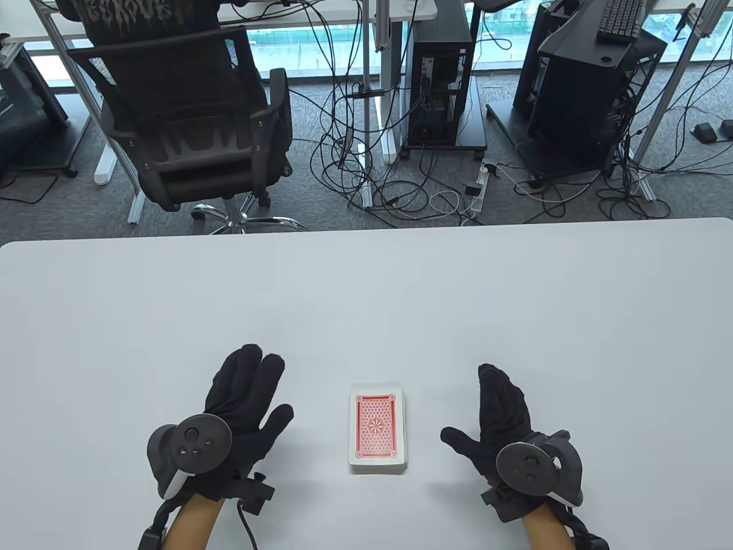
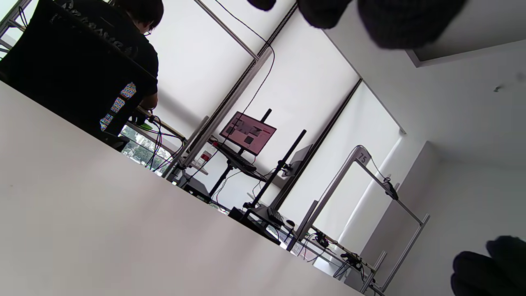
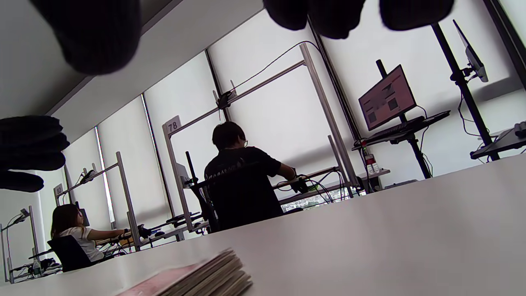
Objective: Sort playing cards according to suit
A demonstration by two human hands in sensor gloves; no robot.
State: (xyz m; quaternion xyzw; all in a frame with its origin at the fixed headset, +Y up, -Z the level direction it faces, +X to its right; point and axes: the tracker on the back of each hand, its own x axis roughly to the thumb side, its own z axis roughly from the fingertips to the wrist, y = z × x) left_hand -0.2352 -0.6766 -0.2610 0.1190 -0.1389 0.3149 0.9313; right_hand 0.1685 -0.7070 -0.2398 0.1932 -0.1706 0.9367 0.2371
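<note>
One deck of cards (image 1: pixel 378 428) lies face down, red patterned back up, near the front edge of the white surface (image 1: pixel 366 298), squared into a neat stack. It sits between the two gloved hands, touching neither.

Left hand (image 1: pixel 243 409) rests on the surface to the deck's left, fingers straight and close together, thumb out toward the deck; grip released, holding nothing. Right hand (image 1: pixel 501 421) rests to the deck's right, fingers straight, thumb spread toward the deck; grip also released, nothing in it. Each hand has a tracker strapped on its back.

Right wrist view: deck's edge (image 3: pixel 197 279) shows at the bottom, card layers visible, lying flat on the surface; fingertips (image 3: pixel 90 37) hang in from the top.

Left wrist view: bare surface (image 2: pixel 102 213) only, dark fingertips (image 2: pixel 407 20) at the top edge, deck out of frame.

Beyond the surface: a black office chair (image 1: pixel 189 114), tangled cables on the floor (image 1: pixel 401 189), computer towers (image 1: pixel 444 74). Wrist views show people seated at other desks, backs to the camera (image 3: pixel 240 181), and a monitor on a stand (image 3: pixel 388 98).
</note>
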